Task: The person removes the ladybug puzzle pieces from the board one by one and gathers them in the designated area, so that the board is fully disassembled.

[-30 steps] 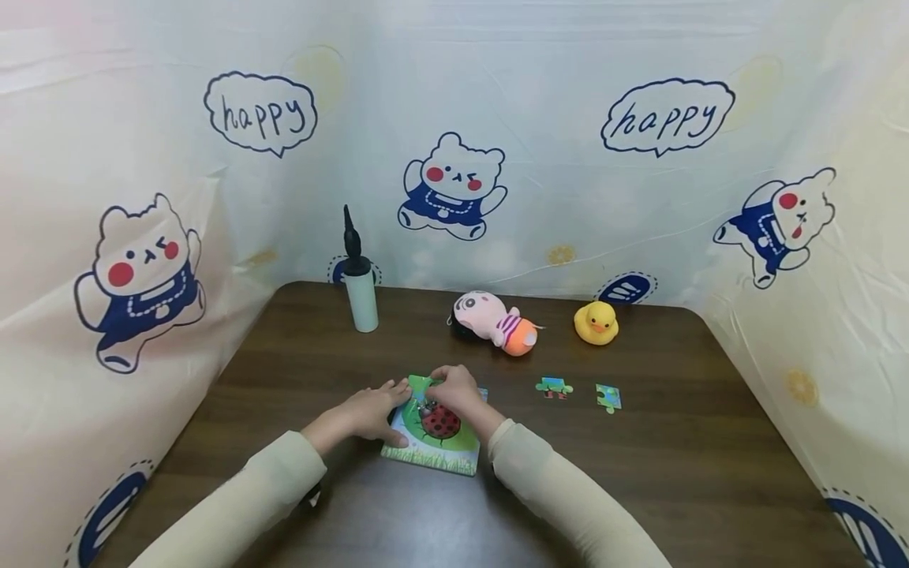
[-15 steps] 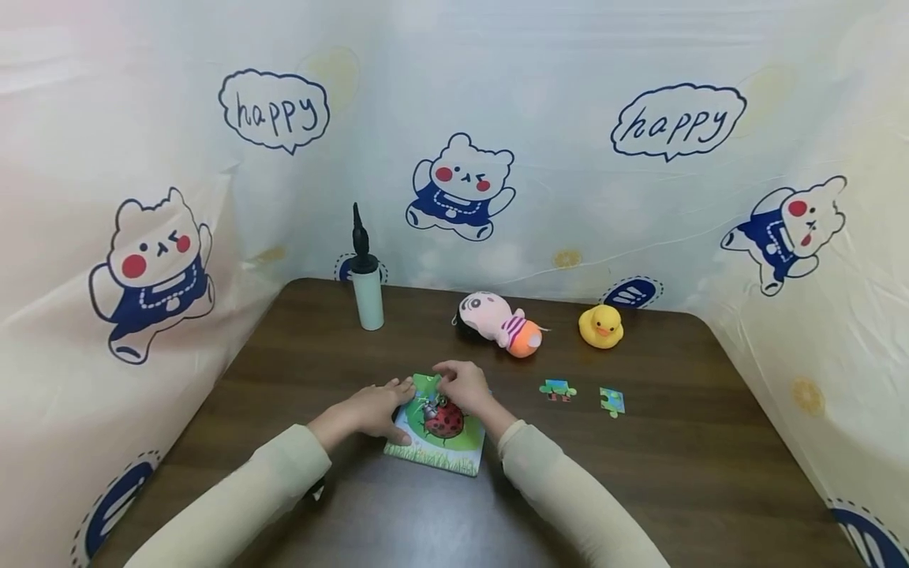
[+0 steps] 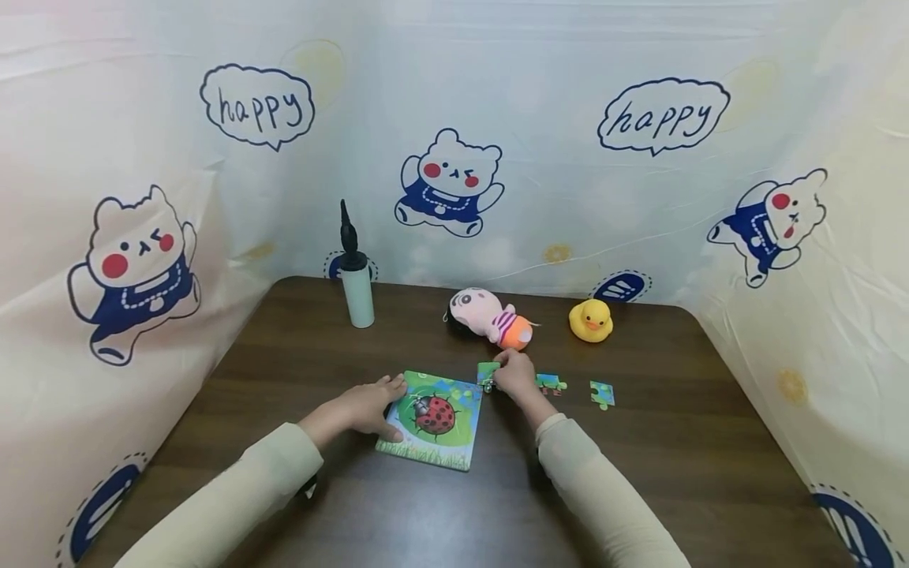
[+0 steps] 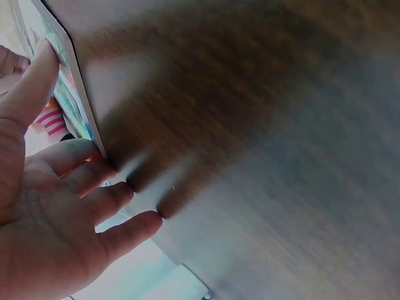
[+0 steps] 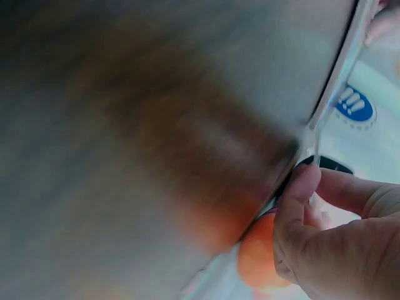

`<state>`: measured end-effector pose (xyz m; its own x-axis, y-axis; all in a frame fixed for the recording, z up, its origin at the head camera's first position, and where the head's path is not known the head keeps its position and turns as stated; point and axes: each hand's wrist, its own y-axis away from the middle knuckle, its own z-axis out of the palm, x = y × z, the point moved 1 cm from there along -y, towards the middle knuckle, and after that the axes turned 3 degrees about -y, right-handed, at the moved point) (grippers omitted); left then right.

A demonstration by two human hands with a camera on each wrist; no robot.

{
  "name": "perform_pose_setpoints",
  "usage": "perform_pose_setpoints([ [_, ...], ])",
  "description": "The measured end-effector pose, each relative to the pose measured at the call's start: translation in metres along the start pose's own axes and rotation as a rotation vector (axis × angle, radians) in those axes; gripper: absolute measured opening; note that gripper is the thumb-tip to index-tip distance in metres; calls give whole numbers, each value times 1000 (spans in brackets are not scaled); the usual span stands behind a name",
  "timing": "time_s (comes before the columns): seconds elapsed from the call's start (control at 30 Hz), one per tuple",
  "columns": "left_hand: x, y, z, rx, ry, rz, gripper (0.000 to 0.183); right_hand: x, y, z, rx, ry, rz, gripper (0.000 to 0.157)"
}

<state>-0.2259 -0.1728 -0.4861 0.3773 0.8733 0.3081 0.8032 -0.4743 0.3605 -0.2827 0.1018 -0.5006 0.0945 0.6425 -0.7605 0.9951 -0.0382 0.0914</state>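
Note:
A square jigsaw puzzle with a red ladybug on a green leaf (image 3: 435,416) lies flat on the table. My left hand (image 3: 369,406) rests at its left side, thumb on the lower left part and the other fingers along the edge. In the left wrist view those fingers (image 4: 103,240) are extended, their tips down by the table. Just past the puzzle's upper right corner, my right hand (image 3: 516,374) pinches a green jigsaw piece (image 3: 486,372). From the right wrist, the piece (image 5: 317,147) shows as a thin edge between thumb and forefinger.
Two loose jigsaw pieces lie right of the right hand: one nearer (image 3: 551,383), one farther (image 3: 602,394). Behind stand a pale green hand pump (image 3: 359,298) and a yellow rubber duck (image 3: 592,320). Between them lies a plush doll (image 3: 490,317). A printed curtain (image 3: 540,95) hangs behind.
My right hand has moved from over the puzzle's upper part to the right, off the puzzle, and a green jigsaw piece now shows at its fingertips. The left hand stays at the puzzle's left side.

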Motion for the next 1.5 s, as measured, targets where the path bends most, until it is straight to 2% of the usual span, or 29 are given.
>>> perform_pose_setpoints([
  [0.1,-1,1,1,5,13,-4,91,5,-3,-8,34,62,15,16],
  [0.2,-1,1,2,10,13,-7,91,9,-7,-14,43,169,-22,12],
  [0.43,1,-1,3,6,29,7,90,21,-16,-19,-32,324,-29,10],
  [0.6,1,-2,7,-3,37,-2,91,21,-15,-16,-41,419,-122,4],
  [0.77,1,0,8,-6,44,7,90,13,1,-13,-13,533,-233,22],
  [0.9,-1,0,7,-11,36,3,91,7,19,-9,-50,597,-363,18],
  [1.03,-4,0,4,-3,20,-14,91,6,25,-4,-68,651,-485,13],
  [1.2,-4,2,1,0,20,-22,91,4,24,5,-9,669,-544,11],
  [1.33,-1,3,4,-13,38,-24,93,0,34,13,43,650,-611,14],
  [1.43,6,3,5,0,25,-12,92,-8,51,17,-3,648,-636,18],
  [1.5,13,6,5,32,-34,21,85,-16,62,21,-85,695,-600,29],
])
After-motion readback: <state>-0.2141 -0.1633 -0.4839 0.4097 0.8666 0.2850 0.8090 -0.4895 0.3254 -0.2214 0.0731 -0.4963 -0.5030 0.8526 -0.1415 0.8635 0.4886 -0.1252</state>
